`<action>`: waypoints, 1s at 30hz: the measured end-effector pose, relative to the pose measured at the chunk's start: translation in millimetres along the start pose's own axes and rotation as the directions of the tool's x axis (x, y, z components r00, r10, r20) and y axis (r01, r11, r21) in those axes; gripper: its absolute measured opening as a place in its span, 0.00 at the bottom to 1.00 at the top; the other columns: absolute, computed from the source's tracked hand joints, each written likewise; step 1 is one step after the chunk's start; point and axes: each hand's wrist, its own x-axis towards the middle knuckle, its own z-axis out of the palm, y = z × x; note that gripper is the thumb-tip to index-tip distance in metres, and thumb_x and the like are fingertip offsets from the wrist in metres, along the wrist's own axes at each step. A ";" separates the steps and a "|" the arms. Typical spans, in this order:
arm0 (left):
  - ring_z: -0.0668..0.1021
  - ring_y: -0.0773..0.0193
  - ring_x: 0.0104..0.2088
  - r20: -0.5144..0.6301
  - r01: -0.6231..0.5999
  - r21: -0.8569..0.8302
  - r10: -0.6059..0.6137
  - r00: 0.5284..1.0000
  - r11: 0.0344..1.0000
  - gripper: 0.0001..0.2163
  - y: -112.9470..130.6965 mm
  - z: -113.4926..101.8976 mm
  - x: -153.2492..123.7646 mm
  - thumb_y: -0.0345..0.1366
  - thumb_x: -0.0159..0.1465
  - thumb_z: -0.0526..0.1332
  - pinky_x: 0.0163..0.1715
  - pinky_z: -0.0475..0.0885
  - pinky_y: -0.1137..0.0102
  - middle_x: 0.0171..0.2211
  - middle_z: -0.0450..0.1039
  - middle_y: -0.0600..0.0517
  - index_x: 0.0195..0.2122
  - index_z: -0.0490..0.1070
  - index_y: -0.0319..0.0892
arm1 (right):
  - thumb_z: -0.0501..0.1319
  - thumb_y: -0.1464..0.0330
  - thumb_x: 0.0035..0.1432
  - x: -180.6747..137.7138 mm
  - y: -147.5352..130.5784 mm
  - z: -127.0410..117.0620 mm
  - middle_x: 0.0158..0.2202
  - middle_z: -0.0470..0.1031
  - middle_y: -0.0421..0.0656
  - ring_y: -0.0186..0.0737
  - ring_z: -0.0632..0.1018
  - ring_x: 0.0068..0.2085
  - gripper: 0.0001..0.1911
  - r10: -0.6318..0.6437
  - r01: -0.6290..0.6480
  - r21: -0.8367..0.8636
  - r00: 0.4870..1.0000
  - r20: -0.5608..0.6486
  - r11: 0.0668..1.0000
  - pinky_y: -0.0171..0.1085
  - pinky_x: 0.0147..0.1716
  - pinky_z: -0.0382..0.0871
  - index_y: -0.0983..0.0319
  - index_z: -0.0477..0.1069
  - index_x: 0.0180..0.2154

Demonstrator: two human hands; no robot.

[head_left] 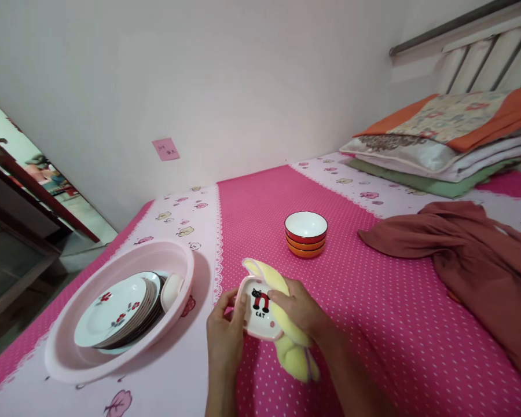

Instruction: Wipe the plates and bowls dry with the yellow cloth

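A small squarish dish with a pink rim, a black-and-red cat drawing and the word CAT is held up over the bed, its inside facing me. My left hand grips its left edge, thumb on the rim. In my right hand is a yellow cloth, pressed against the dish's right side; its lower end hangs in folds. Beyond my hands stands a stack of several round bowls, white inside with red and orange outsides.
At left, a pink basin holds stacked flowered plates and a white piece at its right side. A reddish-brown garment lies at right. Pillows and folded bedding are piled at the back right, by the wall.
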 end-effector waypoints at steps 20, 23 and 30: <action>0.76 0.61 0.23 -0.318 0.075 -0.131 -0.114 0.941 0.988 0.20 -18.3 7.8 1.4 0.52 0.56 0.67 0.24 0.72 0.67 0.25 0.75 0.55 0.40 0.75 0.41 | 0.69 0.66 0.52 -1.6 6.4 38.7 0.40 0.85 0.42 0.46 0.84 0.39 0.22 -0.108 0.093 0.139 0.989 0.104 0.986 0.41 0.40 0.78 0.58 0.78 0.50; 0.77 0.63 0.23 -0.353 0.036 -0.176 -0.098 0.931 0.984 0.17 -17.3 10.5 -0.4 0.50 0.58 0.68 0.26 0.74 0.67 0.28 0.76 0.55 0.39 0.74 0.42 | 0.71 0.64 0.50 -0.3 11.7 27.0 0.40 0.85 0.44 0.47 0.84 0.40 0.18 -0.089 0.078 0.083 0.986 0.144 0.994 0.41 0.40 0.77 0.60 0.81 0.45; 0.80 0.62 0.23 -0.395 0.037 -0.364 -0.191 0.899 0.931 0.15 -18.8 2.5 5.2 0.43 0.59 0.69 0.23 0.73 0.70 0.29 0.78 0.51 0.42 0.72 0.40 | 0.73 0.67 0.50 -3.6 21.0 21.4 0.39 0.86 0.42 0.43 0.83 0.38 0.17 0.041 0.056 -0.418 0.975 0.218 0.907 0.36 0.38 0.71 0.59 0.82 0.44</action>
